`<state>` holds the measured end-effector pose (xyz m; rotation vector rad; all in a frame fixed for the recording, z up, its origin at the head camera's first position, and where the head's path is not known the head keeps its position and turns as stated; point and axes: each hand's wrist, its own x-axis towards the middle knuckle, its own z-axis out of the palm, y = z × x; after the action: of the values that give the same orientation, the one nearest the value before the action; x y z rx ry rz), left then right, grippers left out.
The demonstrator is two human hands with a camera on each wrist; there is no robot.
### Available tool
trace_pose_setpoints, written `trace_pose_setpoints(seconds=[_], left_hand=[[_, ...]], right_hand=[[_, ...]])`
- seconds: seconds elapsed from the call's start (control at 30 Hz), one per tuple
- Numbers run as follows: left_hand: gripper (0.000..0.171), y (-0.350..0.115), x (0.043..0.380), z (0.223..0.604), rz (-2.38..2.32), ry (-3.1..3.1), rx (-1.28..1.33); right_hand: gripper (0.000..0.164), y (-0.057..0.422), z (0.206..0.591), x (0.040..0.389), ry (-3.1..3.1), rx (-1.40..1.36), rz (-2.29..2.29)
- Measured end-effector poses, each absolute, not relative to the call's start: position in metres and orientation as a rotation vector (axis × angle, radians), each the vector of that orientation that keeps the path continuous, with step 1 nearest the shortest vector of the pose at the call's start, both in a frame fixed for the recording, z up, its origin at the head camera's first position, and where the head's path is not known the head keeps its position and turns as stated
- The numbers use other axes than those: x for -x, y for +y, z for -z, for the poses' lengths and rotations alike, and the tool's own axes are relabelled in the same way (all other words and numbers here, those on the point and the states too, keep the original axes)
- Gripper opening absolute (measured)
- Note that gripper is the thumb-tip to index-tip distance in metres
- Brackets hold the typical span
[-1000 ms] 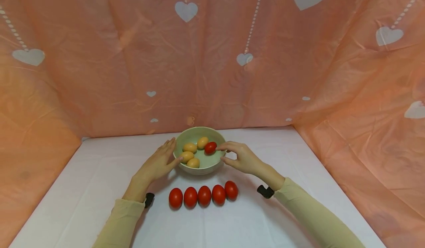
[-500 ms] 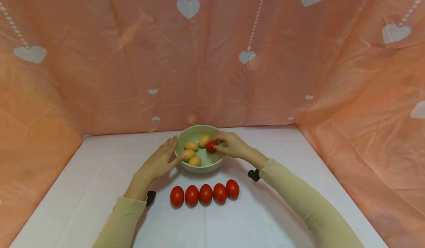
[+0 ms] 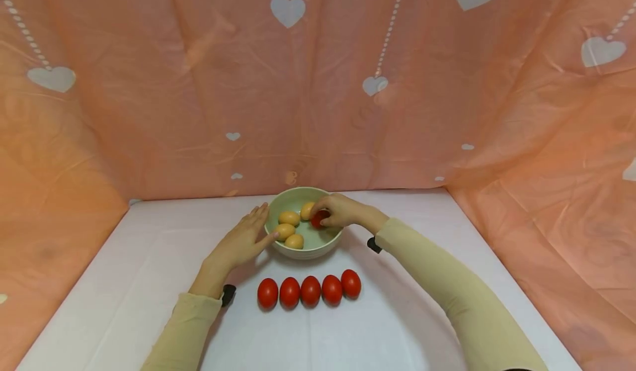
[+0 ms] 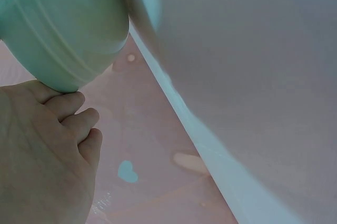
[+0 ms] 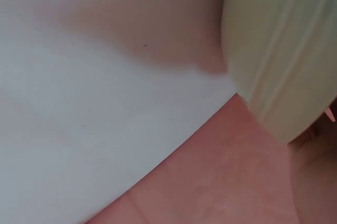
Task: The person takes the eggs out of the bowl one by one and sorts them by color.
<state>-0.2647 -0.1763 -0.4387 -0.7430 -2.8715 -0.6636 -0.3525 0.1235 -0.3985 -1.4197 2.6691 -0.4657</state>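
Note:
A pale green bowl [image 3: 304,253] stands toward the back of the white table, with several yellow eggs [image 3: 289,219] inside. My left hand [image 3: 240,243] lies against its left side, fingers straight and thumb over the rim. The left wrist view shows the fingertips [image 4: 79,97] at the bowl's outer wall. Reaching over the right rim, my right hand [image 3: 343,210] pinches a red egg [image 3: 318,220] between thumb and fingers, low in the bowl. In the right wrist view the bowl's wall [image 5: 279,50] hides most of that hand.
In front of the bowl, several red eggs [image 3: 310,292] lie in a row on the white tablecloth [image 3: 387,327]. A pink-orange cloth [image 3: 328,111] with white hearts hangs behind the table and along both sides.
My right hand has moved left over the rim into the bowl, and its fingers have closed around the red egg there. The left hand stays at the bowl; the view shifts slightly.

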Motion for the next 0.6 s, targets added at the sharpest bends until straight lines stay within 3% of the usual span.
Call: trace_pose_setpoints(seconds=[0.6], left_hand=[[0.082,-0.176,0.265,0.437,0.668,-2.874,0.747]], right_hand=[[0.051,0.107,0.398,0.355,2.539,1.412,0.298]])
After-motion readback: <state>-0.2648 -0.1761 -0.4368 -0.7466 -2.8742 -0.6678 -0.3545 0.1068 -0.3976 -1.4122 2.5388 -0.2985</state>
